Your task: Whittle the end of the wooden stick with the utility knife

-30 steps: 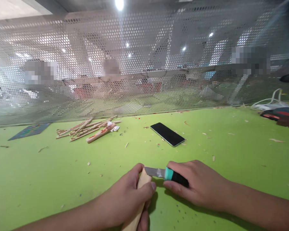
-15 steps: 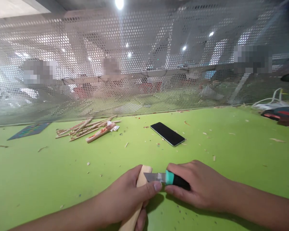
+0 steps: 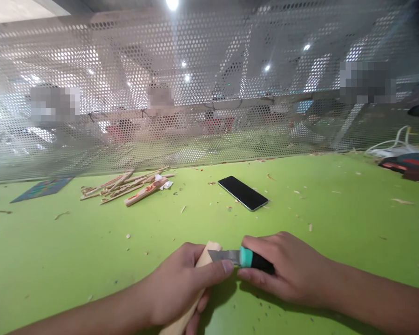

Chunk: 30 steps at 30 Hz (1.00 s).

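A pale strip of wood (image 3: 212, 247) slants up from the bottom edge, and my left hand (image 3: 181, 284) is closed around it. My left thumb presses along the back of a knife blade. My right hand (image 3: 286, 267) grips the black and teal handle of that carving knife (image 3: 246, 258). Its slanted steel blade lies across the wood near the upper end, tip pointing left. The fingers under the wood are partly hidden, and the lower end of the strip runs out of view.
A black phone (image 3: 243, 193) lies ahead on the green table (image 3: 91, 246). Carved wooden sticks (image 3: 125, 186) are heaped at back left beside a patterned card (image 3: 42, 189). A power drill (image 3: 408, 164) and white cable (image 3: 394, 144) sit at far right. A perforated screen (image 3: 202, 93) rises behind; wood shavings are scattered about.
My left hand and the lower part of the wood have shifted slightly left, so the strip leans more. The knife and my right hand have barely moved.
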### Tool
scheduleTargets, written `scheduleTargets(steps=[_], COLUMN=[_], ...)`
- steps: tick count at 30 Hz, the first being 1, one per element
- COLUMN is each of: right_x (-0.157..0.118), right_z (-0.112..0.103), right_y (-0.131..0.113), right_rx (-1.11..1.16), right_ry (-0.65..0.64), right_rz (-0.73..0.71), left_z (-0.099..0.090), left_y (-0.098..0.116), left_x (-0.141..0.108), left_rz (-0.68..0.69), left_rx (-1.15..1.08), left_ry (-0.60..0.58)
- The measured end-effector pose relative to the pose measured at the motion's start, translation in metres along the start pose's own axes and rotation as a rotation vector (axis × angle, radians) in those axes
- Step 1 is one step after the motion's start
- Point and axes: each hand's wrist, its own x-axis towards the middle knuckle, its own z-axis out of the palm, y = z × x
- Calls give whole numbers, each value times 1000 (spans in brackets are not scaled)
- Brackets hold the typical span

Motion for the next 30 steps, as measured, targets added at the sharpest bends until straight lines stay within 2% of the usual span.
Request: scheduleTargets(steps=[3, 5, 7, 8, 14, 22, 30], right_x=[3, 6, 9, 10, 9, 1, 2], right_z=[-1, -3, -6, -6, -6, -7, -6], right_y=[1, 3, 6, 8, 12, 15, 15], right_rx=[21, 52, 39, 7, -53, -7, -10], right_ry=[18, 31, 46, 53, 41, 15, 31], right_rz=[28, 119, 210, 223, 188, 10, 13], left_z=[6, 12, 17, 19, 15, 5, 4], left_y=[4, 7, 9, 9, 3, -4, -2], left_x=[-4, -9, -12, -12, -5, -2, -2], left_rz=[-27, -18, 30, 31, 8, 34, -12], left_rx=[44, 165, 353, 375, 70, 5, 39], left_ry=[48, 97, 214, 228, 109, 60, 60])
